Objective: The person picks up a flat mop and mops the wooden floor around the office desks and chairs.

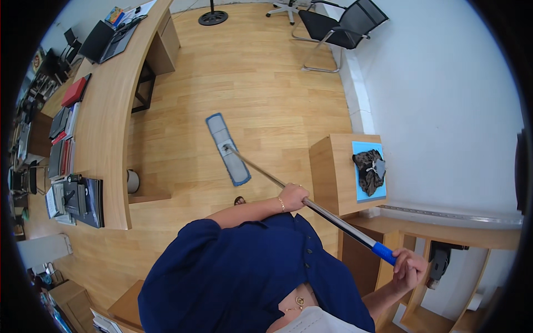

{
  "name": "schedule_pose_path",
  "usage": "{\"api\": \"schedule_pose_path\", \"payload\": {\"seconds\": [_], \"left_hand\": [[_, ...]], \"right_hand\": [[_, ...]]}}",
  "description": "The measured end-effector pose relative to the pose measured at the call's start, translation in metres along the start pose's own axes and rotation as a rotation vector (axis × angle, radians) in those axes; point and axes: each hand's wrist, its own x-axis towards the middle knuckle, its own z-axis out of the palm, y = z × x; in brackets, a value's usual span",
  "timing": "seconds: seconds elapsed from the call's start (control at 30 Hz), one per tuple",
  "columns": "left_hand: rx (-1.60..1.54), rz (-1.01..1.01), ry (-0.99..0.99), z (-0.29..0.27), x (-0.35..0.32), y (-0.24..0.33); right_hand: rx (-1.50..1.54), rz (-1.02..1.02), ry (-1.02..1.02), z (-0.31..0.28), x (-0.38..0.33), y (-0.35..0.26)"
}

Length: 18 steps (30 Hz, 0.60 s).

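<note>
Blue shirt (244, 272) nearest. Right hand (410, 269) closed round blue grip of mop (311, 204); left hand (292, 196) wrapped mid-pole. Mop pad (228, 149) flat on wood floor (266, 83). Keep pad flat, strokes overlapping, clear of desk (108, 127).

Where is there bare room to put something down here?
The wood floor lies bare between the curved desk and the white wall, beyond the mop head. The desk's left edge is crowded with books; its inner strip is bare.

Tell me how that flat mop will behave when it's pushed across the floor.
The mop probably glides flat: its pad lies flush on smooth wood floor. The metal pole looks stiff. Both hands, left and right, hold it, suggesting easy steering.
</note>
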Motion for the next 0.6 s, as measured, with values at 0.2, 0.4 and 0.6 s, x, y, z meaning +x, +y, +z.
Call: {"api": "schedule_pose_path", "payload": {"seconds": [0.2, 0.4, 0.6], "left_hand": [[0.008, 0.12, -0.207, 0.078, 0.041, 0.071], [-0.024, 0.26, -0.366, 0.177, 0.06, 0.156], [-0.164, 0.377, -0.51, 0.232, 0.068, 0.22]], "right_hand": [[-0.126, 0.001, 0.2, -0.061, -0.081, -0.037], [-0.297, -0.043, 0.283, -0.116, -0.149, -0.089], [-0.244, -0.078, 0.271, -0.151, -0.182, -0.129]]}}
